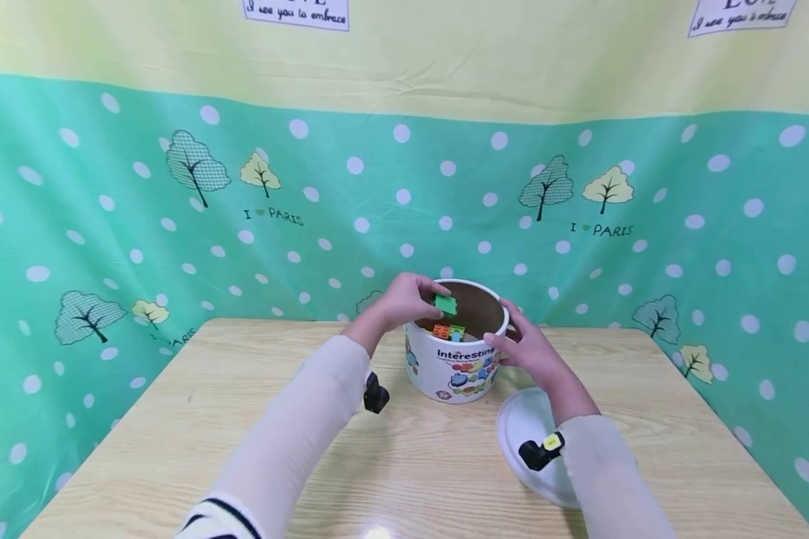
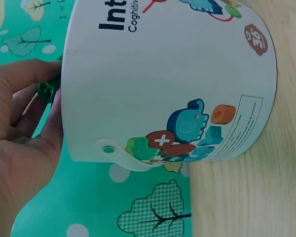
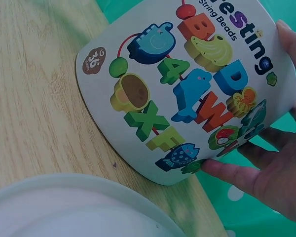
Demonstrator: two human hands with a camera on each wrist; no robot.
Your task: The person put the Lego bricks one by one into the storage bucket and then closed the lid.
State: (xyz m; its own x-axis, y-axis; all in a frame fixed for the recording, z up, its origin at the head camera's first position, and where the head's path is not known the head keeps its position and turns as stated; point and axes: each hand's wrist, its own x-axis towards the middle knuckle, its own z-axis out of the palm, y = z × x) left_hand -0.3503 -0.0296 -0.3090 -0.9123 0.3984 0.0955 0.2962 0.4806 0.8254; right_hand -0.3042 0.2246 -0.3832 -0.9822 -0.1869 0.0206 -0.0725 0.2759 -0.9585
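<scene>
A white printed bucket (image 1: 448,374) stands upright at the back of the table, with its top uncovered. Inside it several toy bricks (image 1: 441,332) in orange, green and blue show near the front wall. My left hand (image 1: 410,299) pinches a green toy brick (image 1: 446,305) between thumb and fingers at the bucket's mouth; the left wrist view shows this green brick (image 2: 48,90) partly hidden by the rim. On the bucket's right side my right hand (image 1: 527,346) grips the rim and wall, its fingers (image 3: 237,177) spread along the printed side.
A round white lid (image 1: 526,434) lies on the wooden table (image 1: 431,479), right of the bucket and partly under the right forearm. Behind the table hangs a green and yellow patterned cloth (image 1: 350,195).
</scene>
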